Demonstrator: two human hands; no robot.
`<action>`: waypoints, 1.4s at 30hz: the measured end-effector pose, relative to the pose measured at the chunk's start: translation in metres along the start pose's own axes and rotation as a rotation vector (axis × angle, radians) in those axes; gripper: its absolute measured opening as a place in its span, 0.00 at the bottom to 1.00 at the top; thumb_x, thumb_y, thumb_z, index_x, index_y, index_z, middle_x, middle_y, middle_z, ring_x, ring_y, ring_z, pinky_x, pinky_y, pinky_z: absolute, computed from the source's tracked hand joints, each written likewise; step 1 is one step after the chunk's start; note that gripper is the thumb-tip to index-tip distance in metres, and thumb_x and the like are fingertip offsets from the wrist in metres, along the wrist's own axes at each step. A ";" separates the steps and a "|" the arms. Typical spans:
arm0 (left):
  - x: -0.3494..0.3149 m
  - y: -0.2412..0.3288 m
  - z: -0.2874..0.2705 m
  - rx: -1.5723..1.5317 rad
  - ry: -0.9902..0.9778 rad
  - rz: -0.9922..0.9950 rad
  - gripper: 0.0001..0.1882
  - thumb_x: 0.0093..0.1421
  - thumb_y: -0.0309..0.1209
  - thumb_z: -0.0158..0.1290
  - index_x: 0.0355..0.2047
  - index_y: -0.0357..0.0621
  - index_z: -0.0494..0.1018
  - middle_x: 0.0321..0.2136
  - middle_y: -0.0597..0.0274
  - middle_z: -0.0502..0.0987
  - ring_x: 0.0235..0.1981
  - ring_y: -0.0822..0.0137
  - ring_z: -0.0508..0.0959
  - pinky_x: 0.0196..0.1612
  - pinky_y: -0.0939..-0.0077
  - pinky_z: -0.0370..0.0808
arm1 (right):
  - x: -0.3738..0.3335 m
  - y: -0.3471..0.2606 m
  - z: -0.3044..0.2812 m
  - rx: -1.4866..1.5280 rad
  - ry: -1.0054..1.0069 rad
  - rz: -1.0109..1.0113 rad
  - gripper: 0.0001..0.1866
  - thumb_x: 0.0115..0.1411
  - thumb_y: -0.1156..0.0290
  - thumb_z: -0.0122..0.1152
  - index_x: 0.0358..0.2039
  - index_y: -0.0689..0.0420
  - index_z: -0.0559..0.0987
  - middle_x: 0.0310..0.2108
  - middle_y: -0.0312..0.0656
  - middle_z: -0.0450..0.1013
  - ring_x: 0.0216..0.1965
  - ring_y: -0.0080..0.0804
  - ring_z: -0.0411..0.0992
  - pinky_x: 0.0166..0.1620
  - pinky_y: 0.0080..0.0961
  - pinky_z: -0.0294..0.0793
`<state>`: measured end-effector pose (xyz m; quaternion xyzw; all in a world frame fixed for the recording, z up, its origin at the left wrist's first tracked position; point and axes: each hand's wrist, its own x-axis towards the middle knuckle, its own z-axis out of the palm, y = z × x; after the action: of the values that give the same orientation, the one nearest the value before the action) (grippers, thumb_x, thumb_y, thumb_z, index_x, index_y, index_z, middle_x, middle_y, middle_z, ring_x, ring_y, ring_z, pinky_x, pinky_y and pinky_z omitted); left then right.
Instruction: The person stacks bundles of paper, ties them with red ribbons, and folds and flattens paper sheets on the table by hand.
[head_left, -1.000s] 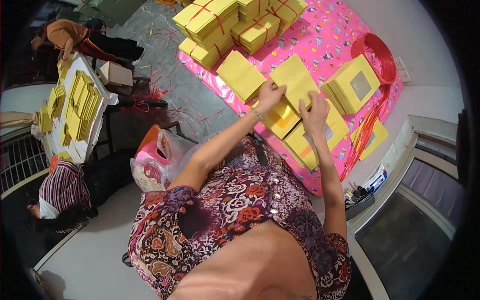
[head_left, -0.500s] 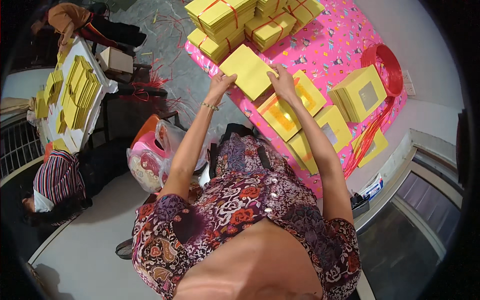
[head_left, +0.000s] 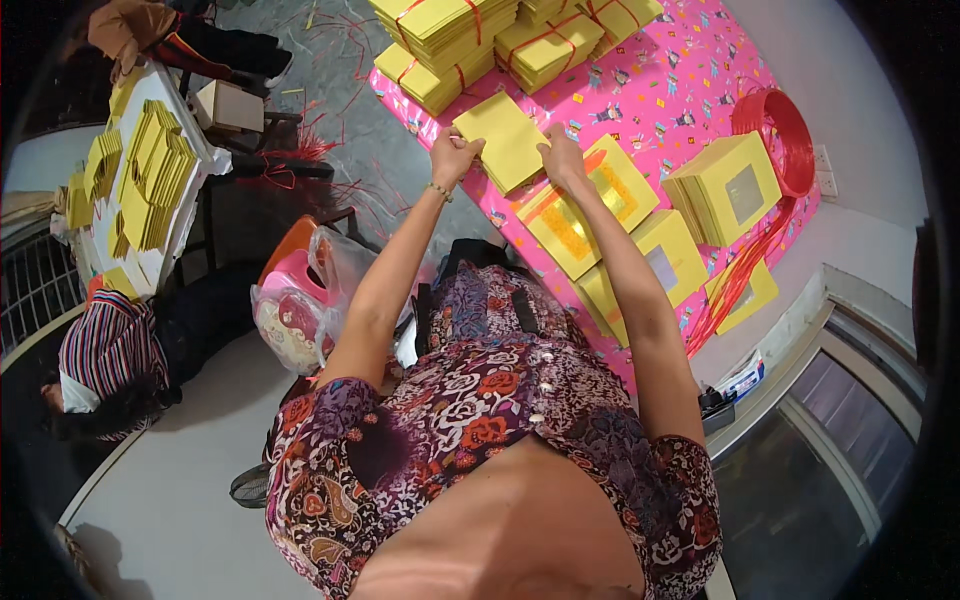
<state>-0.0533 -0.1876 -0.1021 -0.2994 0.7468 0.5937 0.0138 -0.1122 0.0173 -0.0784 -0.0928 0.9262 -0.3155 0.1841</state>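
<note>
A small stack of plain yellow paper pieces (head_left: 500, 142) is held at the near-left edge of the pink-covered table. My left hand (head_left: 456, 157) pinches its left edge, fingers closed, a beaded bracelet on that wrist. On the opposite edge, my right hand (head_left: 561, 158) grips the stack with thumb and fingers. Just below my right hand lie yellow pieces with an orange printed panel (head_left: 580, 235). Beside them is another yellow pile with a pale square (head_left: 663, 262). The held stack hides the tabletop beneath it.
Yellow bundles tied with red strips (head_left: 440, 45) are piled at the far side. To the right are a yellow stack (head_left: 728, 190), a red coil (head_left: 785, 140) and loose red strips (head_left: 725, 305). Left, two people sit by a white table (head_left: 150, 265); a plastic bag (head_left: 345, 265) is nearer.
The stack has shifted slightly away from me and turned a little. My left hand has moved slightly right and farther, its fingers bent closer at the edge. My right hand keeps its grip.
</note>
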 end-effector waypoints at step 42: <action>-0.093 -0.009 -0.003 0.296 -0.231 0.566 0.15 0.59 0.29 0.54 0.47 0.41 0.73 0.26 0.59 0.77 0.25 0.71 0.77 0.29 0.76 0.74 | -0.195 0.039 0.009 -0.196 0.380 -0.358 0.11 0.58 0.65 0.61 0.35 0.60 0.80 0.45 0.51 0.74 0.50 0.50 0.71 0.52 0.41 0.70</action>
<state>0.0278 -0.1518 -0.0738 -0.0056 0.8719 0.4891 -0.0237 0.0678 0.0990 -0.0541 -0.2117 0.9390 -0.2639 -0.0616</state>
